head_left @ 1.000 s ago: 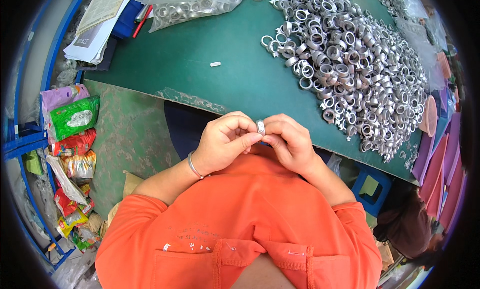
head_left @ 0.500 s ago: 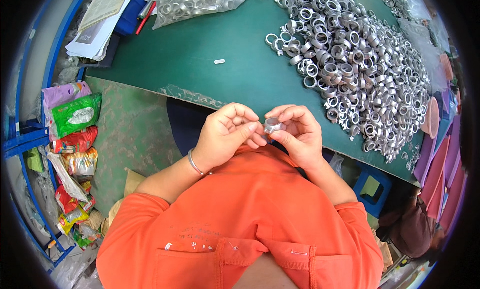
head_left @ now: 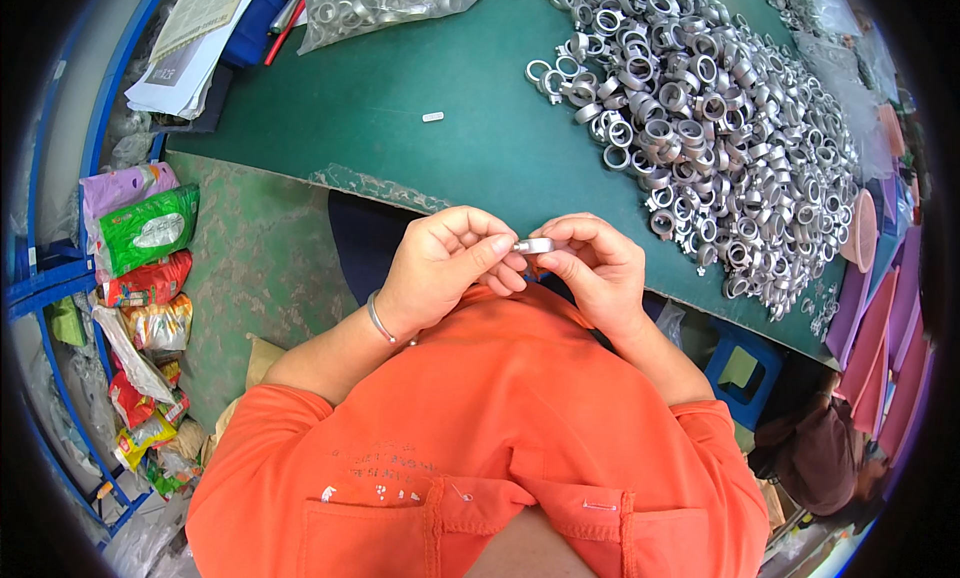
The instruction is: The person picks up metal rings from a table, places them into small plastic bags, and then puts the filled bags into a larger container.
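Small silver metal ring point(head_left: 533, 245) held edge-on between both hands, in front of the chest, just off the near edge of the green worktop point(head_left: 440, 168). Pinched on its left end by the thumb and forefinger of the left hand point(head_left: 450, 268), other fingers point(head_left: 508, 278) curled beneath. Gripped on its right end by the fingertips of the right hand point(head_left: 595, 268), thumb and forefinger pressed onto it. Thin bracelet point(head_left: 378, 318) round the left wrist. Beyond the ring, on the worktop, a broad heap of like silver rings point(head_left: 700, 118), well apart from it and to its right. Straight beyond the ring, a tiny white piece point(head_left: 432, 117) lying alone on the green. Further beyond and left of the ring, a clear plastic bag of rings point(head_left: 380, 3) and a stack of papers point(head_left: 190, 48). Far left of the ring, down on the floor, coloured snack packets point(head_left: 140, 278). Below the ring, an orange shirt point(head_left: 480, 448).
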`<state>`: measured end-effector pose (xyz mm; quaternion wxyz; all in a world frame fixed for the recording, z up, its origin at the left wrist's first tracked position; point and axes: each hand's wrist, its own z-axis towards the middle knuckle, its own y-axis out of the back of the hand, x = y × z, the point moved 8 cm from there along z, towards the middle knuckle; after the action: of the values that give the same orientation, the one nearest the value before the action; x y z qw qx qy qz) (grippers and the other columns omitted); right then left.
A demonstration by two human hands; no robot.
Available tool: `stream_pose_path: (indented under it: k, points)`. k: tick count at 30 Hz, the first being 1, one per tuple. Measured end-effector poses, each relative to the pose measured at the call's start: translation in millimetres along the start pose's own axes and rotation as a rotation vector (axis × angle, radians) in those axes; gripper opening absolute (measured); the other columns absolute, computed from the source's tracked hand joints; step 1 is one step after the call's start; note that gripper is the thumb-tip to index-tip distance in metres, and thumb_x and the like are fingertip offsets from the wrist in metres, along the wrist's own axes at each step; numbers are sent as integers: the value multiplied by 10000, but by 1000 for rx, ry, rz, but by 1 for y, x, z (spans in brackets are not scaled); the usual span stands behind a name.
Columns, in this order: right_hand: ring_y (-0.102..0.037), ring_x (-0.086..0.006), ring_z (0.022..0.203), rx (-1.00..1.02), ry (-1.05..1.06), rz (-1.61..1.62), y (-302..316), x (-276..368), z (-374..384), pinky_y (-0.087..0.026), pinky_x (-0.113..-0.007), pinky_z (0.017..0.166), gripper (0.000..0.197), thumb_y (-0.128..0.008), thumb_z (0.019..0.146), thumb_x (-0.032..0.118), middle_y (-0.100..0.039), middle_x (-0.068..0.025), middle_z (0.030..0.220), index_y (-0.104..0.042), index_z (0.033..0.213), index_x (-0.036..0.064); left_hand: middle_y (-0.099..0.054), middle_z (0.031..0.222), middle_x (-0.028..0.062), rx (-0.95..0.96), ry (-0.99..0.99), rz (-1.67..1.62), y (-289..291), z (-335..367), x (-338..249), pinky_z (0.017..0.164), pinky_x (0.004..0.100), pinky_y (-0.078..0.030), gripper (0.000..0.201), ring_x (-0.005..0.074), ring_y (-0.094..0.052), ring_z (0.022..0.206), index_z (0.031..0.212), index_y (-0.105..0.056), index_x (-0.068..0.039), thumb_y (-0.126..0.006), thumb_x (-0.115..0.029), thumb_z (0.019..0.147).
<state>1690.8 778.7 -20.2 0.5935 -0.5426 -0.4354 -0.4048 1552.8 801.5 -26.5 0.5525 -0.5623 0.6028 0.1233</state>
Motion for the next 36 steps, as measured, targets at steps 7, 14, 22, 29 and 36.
stream_pose_path:
  k: [7, 14, 22, 29, 36]
  points:
    - [-590, -172, 910, 75, 128, -135, -9, 18, 4, -525, -266, 768, 183, -590, 776, -108, -533, -120, 1037, -568, 949, -51, -631, 887, 124, -4, -89, 50, 0, 1, -5, 683, 252, -539, 108, 162, -636, 776, 946, -556, 44, -568, 3, 847]
    - [-584, -161, 912, -15, 36, 174, -9, 5, 2, -507, -273, 764, 205, -577, 778, -114, -561, -118, 1006, -542, 952, -11, -608, 926, 93, -36, -308, 213, 0, -3, -15, 732, 247, -527, 142, 132, -609, 829, 926, -580, 35, -606, 61, 789]
    - [-594, -273, 786, 156, 424, -800, -14, 48, 17, -481, -333, 709, 133, -662, 715, -10, -616, -104, 838, -596, 829, 4, -573, 943, 95, -46, -198, 560, 33, -18, 27, 730, 246, -521, 124, 157, -620, 846, 896, -622, 38, -595, 80, 782]
    - [-468, -350, 1090, -57, 606, -1481, -18, 70, 107, -360, -461, 931, 407, -683, 719, 159, -499, -184, 1162, -524, 1065, 16, -566, 1139, 153, -42, 163, 555, 49, 5, 96, 884, 307, -474, 300, 202, -581, 1017, 1120, -541, 52, -552, 35, 821]
    - [-488, -372, 941, -10, 424, -1792, -21, 24, 117, -426, -459, 768, 461, -666, 729, 303, -519, -144, 1076, -525, 1105, 76, -617, 993, 106, 53, -80, 598, 21, -3, 38, 764, 243, -508, 162, 141, -627, 858, 991, -593, 35, -566, 11, 833]
